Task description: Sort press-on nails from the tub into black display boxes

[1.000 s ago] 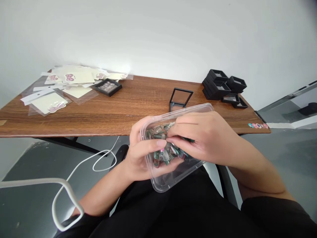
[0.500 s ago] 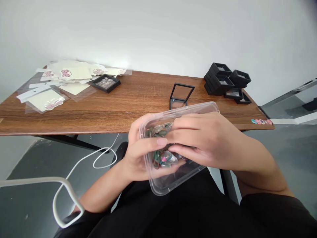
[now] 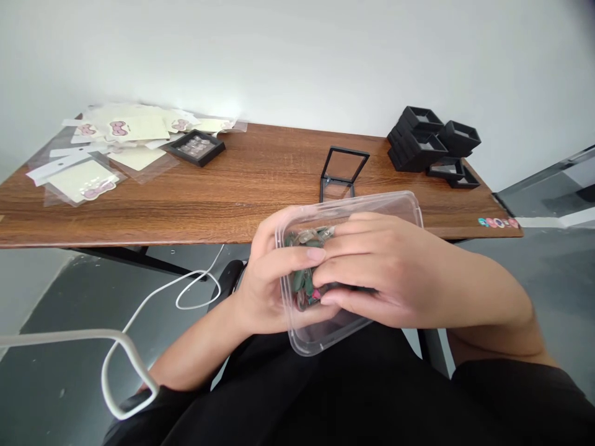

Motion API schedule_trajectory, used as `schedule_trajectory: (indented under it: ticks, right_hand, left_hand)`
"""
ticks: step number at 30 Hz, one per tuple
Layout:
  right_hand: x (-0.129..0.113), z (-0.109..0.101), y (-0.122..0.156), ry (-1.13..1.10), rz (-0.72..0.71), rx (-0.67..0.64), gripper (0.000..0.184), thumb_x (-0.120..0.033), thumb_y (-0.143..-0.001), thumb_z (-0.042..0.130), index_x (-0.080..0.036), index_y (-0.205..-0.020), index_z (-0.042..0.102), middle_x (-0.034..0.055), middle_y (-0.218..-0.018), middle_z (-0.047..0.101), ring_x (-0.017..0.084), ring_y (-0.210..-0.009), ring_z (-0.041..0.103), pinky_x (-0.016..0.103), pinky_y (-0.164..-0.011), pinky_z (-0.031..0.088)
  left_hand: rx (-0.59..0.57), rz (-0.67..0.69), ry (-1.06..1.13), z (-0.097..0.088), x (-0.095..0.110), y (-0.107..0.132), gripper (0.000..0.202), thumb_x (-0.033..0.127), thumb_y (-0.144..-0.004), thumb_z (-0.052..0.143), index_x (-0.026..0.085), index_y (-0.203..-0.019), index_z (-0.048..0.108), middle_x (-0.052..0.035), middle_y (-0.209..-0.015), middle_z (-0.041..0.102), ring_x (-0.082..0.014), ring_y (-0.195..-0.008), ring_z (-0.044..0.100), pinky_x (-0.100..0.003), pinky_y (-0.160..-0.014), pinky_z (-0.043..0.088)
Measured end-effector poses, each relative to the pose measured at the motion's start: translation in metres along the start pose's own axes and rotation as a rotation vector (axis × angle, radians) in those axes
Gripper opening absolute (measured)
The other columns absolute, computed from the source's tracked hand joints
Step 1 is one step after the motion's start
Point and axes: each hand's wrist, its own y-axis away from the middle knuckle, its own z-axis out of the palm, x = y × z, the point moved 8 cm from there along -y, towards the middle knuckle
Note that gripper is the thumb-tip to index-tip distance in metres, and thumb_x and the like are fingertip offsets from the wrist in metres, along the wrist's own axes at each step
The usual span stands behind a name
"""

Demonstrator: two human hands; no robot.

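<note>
My left hand (image 3: 269, 279) grips a clear plastic container (image 3: 309, 347) from its left side, thumb reaching over the rim and fingers beneath. The container is tilted towards me above my lap, at the table's front edge. Inside lies a heap of small glossy pieces (image 3: 302, 282), mostly green and clear, with a bit of pink. My right hand (image 3: 390, 269) reaches into it from the right, its fingers bent together among the pieces. Whatever those fingertips pinch is hidden. Just beyond the container, an open black frame case (image 3: 338, 189) stands on the table with its lid raised.
On the brown wooden table (image 3: 264, 186), black frame boxes (image 3: 416, 148) are stacked at the right rear. Bagged cards with pink bow shapes (image 3: 139, 129) pile up at the left, beside a black box holding clear pieces (image 3: 198, 147). A white cable (image 3: 134, 359) loops at lower left.
The container and both hands have shifted slightly right in the view. My right fingers have moved within the heap, and a clear piece with pink near them no longer shows as before.
</note>
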Motion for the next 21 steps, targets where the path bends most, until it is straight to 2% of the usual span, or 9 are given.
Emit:
schedule_trajectory:
  ticks: [7, 11, 14, 18, 21]
  right_hand:
    - [0.011, -0.003, 0.001, -0.173, 0.037, 0.035, 0.014, -0.021, -0.105, 0.063, -0.017, -0.100, 0.075, 0.0002, -0.095, 0.070, 0.013, -0.088, 0.060, 0.029, -0.086, 0.044]
    - [0.023, -0.004, 0.001, -0.146, 0.166, 0.020, 0.018, -0.022, -0.102, 0.062, -0.017, -0.090, 0.074, -0.0005, -0.084, 0.068, 0.013, -0.079, 0.059, 0.029, -0.074, 0.041]
    - [0.030, -0.005, 0.002, -0.096, 0.238, 0.041, 0.022, -0.019, -0.100, 0.059, -0.018, -0.086, 0.076, -0.0014, -0.078, 0.066, 0.012, -0.072, 0.057, 0.029, -0.068, 0.037]
    - [0.030, -0.006, 0.003, -0.053, 0.223, 0.069, 0.023, -0.017, -0.101, 0.059, -0.018, -0.084, 0.075, -0.0022, -0.075, 0.064, 0.010, -0.069, 0.055, 0.030, -0.065, 0.036]
    - [0.028, -0.006, 0.005, -0.062, 0.193, 0.077, 0.019, -0.018, -0.103, 0.061, -0.018, -0.091, 0.075, -0.0021, -0.082, 0.068, 0.011, -0.074, 0.060, 0.030, -0.067, 0.039]
  left_hand:
    - [0.011, -0.005, -0.021, 0.000, 0.003, -0.003, 0.092, 0.043, -0.076, 0.097, 0.037, -0.153, 0.047, -0.0106, -0.152, 0.057, -0.0315, -0.136, 0.065, -0.052, -0.104, 0.069]
    - [0.007, 0.024, -0.031, 0.002, 0.006, -0.006, 0.091, 0.035, -0.075, 0.098, 0.032, -0.152, 0.049, -0.0118, -0.149, 0.058, -0.0281, -0.133, 0.067, -0.045, -0.102, 0.070]
    - [0.013, 0.031, -0.046, 0.002, 0.005, -0.005, 0.091, 0.037, -0.072, 0.101, 0.029, -0.148, 0.051, -0.0120, -0.146, 0.060, -0.0279, -0.135, 0.065, -0.046, -0.107, 0.067]
    - [0.015, 0.010, -0.076, 0.002, 0.001, 0.000, 0.094, 0.045, -0.071, 0.101, 0.032, -0.148, 0.049, -0.0118, -0.148, 0.058, -0.0290, -0.133, 0.066, -0.048, -0.105, 0.068]
    - [0.016, -0.014, -0.080, 0.001, 0.000, 0.003, 0.095, 0.046, -0.071, 0.101, 0.036, -0.150, 0.048, -0.0088, -0.149, 0.058, -0.0283, -0.133, 0.066, -0.049, -0.105, 0.068]
